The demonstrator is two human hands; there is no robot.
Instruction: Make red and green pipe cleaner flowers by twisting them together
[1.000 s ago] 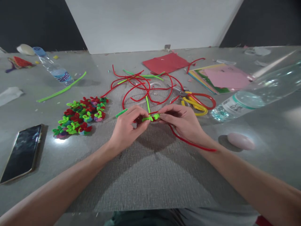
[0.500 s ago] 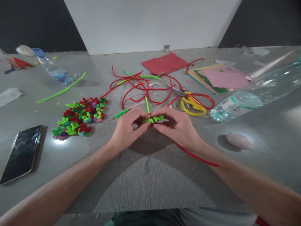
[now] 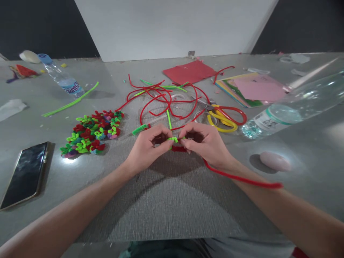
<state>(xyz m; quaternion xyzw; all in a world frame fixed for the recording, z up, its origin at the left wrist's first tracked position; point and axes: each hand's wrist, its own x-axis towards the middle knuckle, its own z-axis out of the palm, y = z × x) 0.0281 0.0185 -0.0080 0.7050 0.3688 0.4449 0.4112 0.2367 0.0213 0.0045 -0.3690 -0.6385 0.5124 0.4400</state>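
Between both hands is a coiled green pipe cleaner (image 3: 174, 139), partly hidden by fingertips. My left hand (image 3: 152, 145) pinches its left end with thumb and forefinger. At its right end, my right hand (image 3: 206, 143) pinches the green coil together with a red pipe cleaner (image 3: 242, 175), whose long tail runs out over the right forearm. Some of the red strand shows just below the coil. A straight green pipe cleaner (image 3: 169, 119) lies on the table beyond the fingers. Left of my left hand rests a tightly wound green coil on a stick (image 3: 139, 129).
A loose heap of red pipe cleaners (image 3: 168, 102) lies ahead, with scissors (image 3: 221, 116) at its right. Small pipe-cleaner flowers (image 3: 88, 134) cluster on the left near a phone (image 3: 25, 173). Bottles (image 3: 279, 116) stand or lean at both sides; paper sheets (image 3: 188, 72) lie farther back.
My right fingers have shifted and now cover more of the green coil's right part. The red tail has swung outward and reaches farther right across the forearm.
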